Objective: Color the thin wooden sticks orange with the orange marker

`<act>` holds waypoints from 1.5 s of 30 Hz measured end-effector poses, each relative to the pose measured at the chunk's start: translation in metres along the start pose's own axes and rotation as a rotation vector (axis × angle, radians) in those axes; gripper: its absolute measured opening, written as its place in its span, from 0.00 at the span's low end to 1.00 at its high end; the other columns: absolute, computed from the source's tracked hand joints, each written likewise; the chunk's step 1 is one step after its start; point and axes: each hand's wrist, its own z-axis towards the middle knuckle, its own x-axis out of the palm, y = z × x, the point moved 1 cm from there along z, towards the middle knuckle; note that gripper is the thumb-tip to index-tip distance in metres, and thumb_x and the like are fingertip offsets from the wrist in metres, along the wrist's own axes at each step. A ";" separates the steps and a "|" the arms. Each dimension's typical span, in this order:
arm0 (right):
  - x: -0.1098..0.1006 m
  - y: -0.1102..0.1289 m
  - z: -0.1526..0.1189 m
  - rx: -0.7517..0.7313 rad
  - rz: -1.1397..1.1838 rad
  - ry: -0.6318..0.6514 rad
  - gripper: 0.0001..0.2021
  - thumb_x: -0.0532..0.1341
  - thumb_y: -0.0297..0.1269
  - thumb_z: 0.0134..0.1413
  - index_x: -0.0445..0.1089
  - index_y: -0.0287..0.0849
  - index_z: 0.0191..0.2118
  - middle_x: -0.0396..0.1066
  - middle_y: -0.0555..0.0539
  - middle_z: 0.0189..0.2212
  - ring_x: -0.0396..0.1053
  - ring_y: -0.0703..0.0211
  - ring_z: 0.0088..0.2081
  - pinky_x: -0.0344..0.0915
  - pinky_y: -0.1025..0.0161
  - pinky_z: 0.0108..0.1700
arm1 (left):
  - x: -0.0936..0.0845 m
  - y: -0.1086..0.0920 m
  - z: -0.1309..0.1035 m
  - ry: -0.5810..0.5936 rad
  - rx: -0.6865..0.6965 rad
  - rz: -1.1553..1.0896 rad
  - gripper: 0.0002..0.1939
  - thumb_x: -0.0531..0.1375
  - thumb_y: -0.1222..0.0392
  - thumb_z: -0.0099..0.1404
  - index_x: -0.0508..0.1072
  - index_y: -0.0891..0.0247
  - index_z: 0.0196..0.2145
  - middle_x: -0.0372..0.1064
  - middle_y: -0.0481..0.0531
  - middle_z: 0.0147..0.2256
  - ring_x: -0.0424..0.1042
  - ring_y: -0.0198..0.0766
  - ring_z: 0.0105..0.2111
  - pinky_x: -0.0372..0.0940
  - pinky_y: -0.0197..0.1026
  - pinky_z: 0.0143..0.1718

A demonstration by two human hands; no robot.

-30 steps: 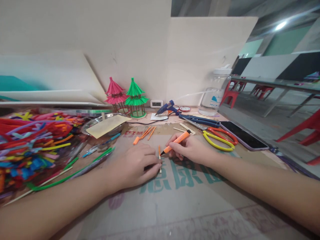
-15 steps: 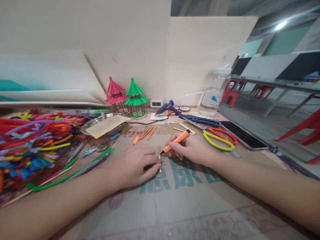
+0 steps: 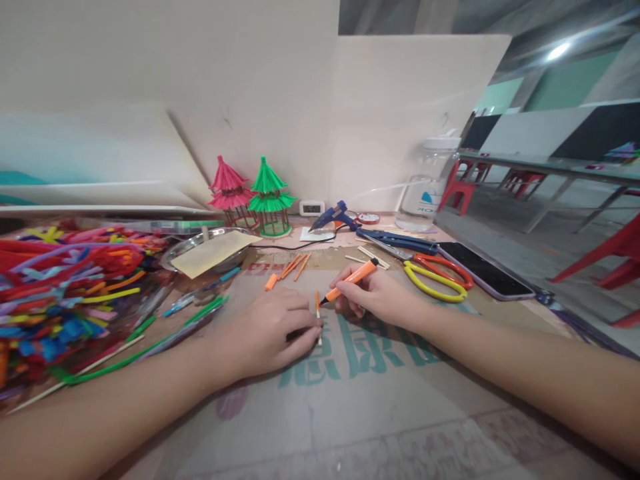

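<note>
My right hand [image 3: 367,293] is closed round an orange marker [image 3: 351,283], its dark tip pointing down and left at a short thin wooden stick [image 3: 318,308]. The stick's far part is orange and its near end is bare wood. My left hand [image 3: 277,327] pinches the stick near its lower end, the fingertips hiding part of it. Beyond the left hand lie an orange marker cap [image 3: 271,282] and several orange sticks [image 3: 295,265]. A few bare sticks [image 3: 367,257] rest behind the right hand.
Colourful pipe cleaners [image 3: 70,287] heap at left beside a metal plate [image 3: 173,250]. Pink [image 3: 230,187] and green [image 3: 270,193] pagoda models, a blue glue gun [image 3: 330,217] and a bottle [image 3: 425,190] line the back. Scissors [image 3: 435,280] and a phone [image 3: 485,270] lie right.
The marker tip has shifted slightly up along the stick, and more of the stick looks orange. My left hand stays in place on the stick.
</note>
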 end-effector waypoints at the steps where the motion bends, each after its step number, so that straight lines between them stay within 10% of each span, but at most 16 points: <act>1: 0.000 0.000 0.000 -0.002 0.006 -0.011 0.08 0.57 0.41 0.64 0.65 0.43 0.37 0.71 0.53 0.24 0.64 0.66 0.21 0.61 0.68 0.24 | 0.000 0.000 0.000 -0.001 0.006 0.001 0.12 0.54 0.60 0.74 0.76 0.62 0.37 0.70 0.51 0.31 0.69 0.39 0.33 0.58 0.41 0.35; 33: 0.000 0.006 -0.001 0.001 -0.019 0.044 0.08 0.58 0.40 0.60 0.67 0.42 0.33 0.71 0.52 0.23 0.62 0.68 0.19 0.59 0.70 0.22 | -0.001 -0.001 0.002 0.028 0.031 0.003 0.14 0.53 0.60 0.75 0.78 0.59 0.46 0.70 0.51 0.31 0.69 0.39 0.32 0.59 0.41 0.34; 45: 0.000 0.005 -0.002 0.021 -0.007 0.027 0.08 0.59 0.41 0.60 0.66 0.43 0.34 0.71 0.53 0.23 0.63 0.67 0.19 0.61 0.69 0.23 | 0.003 0.005 0.007 0.037 -0.244 -0.136 0.17 0.55 0.58 0.72 0.72 0.61 0.55 0.71 0.58 0.54 0.70 0.49 0.55 0.65 0.54 0.57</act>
